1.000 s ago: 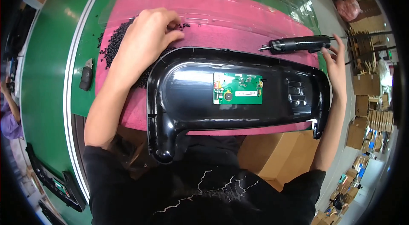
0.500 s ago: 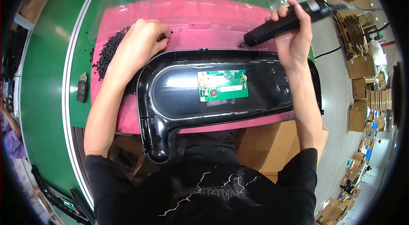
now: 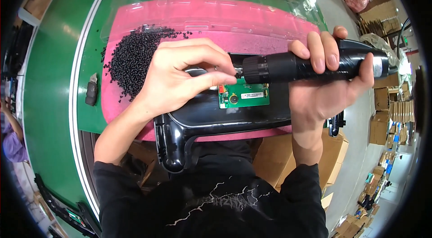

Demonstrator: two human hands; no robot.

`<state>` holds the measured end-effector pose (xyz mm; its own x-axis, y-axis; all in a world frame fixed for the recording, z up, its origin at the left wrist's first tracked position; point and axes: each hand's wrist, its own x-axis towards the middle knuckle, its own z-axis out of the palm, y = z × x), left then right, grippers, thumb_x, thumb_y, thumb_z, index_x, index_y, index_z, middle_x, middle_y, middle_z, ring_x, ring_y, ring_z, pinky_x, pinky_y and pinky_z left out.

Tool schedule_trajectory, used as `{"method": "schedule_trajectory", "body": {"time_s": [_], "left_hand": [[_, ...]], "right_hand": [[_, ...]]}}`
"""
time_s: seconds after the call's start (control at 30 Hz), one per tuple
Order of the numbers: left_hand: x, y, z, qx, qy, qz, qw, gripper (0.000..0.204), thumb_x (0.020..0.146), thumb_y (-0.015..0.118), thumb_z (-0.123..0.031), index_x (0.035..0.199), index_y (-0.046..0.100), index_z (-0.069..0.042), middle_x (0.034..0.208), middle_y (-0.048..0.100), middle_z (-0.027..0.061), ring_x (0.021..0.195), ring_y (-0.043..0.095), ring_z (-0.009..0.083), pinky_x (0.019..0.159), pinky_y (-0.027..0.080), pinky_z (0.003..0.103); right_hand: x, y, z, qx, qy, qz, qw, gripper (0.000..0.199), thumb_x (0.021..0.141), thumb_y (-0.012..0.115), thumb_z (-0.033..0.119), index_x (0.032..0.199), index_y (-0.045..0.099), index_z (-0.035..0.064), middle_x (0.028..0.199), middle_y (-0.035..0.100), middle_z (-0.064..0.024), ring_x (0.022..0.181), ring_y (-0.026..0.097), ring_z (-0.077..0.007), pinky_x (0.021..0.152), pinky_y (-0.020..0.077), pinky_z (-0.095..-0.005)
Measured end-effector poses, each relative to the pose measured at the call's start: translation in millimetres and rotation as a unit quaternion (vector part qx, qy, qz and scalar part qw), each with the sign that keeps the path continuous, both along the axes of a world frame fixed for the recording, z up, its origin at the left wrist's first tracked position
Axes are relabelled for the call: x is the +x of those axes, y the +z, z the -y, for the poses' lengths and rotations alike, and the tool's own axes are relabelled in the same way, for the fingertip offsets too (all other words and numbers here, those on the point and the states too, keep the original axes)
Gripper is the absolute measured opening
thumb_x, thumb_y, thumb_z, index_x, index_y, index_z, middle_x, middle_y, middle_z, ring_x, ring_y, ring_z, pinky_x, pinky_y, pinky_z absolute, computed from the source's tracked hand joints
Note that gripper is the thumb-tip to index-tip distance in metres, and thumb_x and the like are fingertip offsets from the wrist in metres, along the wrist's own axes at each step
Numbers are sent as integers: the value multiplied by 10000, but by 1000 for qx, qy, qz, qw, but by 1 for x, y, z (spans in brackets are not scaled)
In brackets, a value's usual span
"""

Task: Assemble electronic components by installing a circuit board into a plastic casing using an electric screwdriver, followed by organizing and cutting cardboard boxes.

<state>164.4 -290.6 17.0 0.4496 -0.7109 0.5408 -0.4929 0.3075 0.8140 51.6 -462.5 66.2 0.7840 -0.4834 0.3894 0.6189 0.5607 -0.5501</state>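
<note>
My right hand is wrapped round a black electric screwdriver, held nearly level with its tip to the left. At that tip, the thumb and forefinger of my left hand come together in a pinch; whatever lies between them is too small and hidden to make out. Beneath both hands lies a glossy black plastic housing, long and rounded with a short leg at the near left. A green circuit board sits inside it, its far edge partly covered by the screwdriver. Small black screws form a heap beyond my left forearm.
The housing rests on a pink mat over a green table. Clear plastic trays lie across the far side. A dark wrapped lump is at the left. Cardboard boxes stand below the near edge, and a cable trails from the screwdriver.
My left hand has moved from beside the screw heap to the screwdriver's tip. The screwdriver has swung level and come nearer, over the housing and the board's far edge.
</note>
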Motion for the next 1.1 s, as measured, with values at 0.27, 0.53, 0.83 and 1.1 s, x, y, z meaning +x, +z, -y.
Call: {"method": "schedule_trajectory", "body": {"time_s": [0.27,0.53,0.83,1.1], "left_hand": [[0,-3,2,-33,-53,30,998,109,713,664,76,818,656,46,791,665,126,735,651,196,661,526,271],[1,-2,-3,23,3,-31,999,83,779,610,95,851,619,56,779,654,114,719,635,148,644,517,250],[-5,-3,-1,79,-54,-37,995,180,774,632,80,941,581,39,866,634,85,791,645,157,681,547,261],[-8,-5,1,34,-56,-67,996,192,746,655,97,911,585,29,837,649,109,799,659,180,700,561,275]], "right_hand": [[-15,5,-8,-77,-3,40,996,436,814,574,485,973,471,92,612,420,51,535,387,-64,584,330,-248],[-29,11,-4,-149,11,82,985,443,763,648,443,982,487,93,621,482,41,552,441,-86,616,352,-267],[-32,17,-12,-147,-40,95,984,393,724,691,373,929,472,120,591,493,53,521,462,-76,582,365,-251],[-29,12,-19,-145,-67,108,981,411,715,706,386,916,465,120,579,488,58,496,450,-64,536,365,-234]]}}
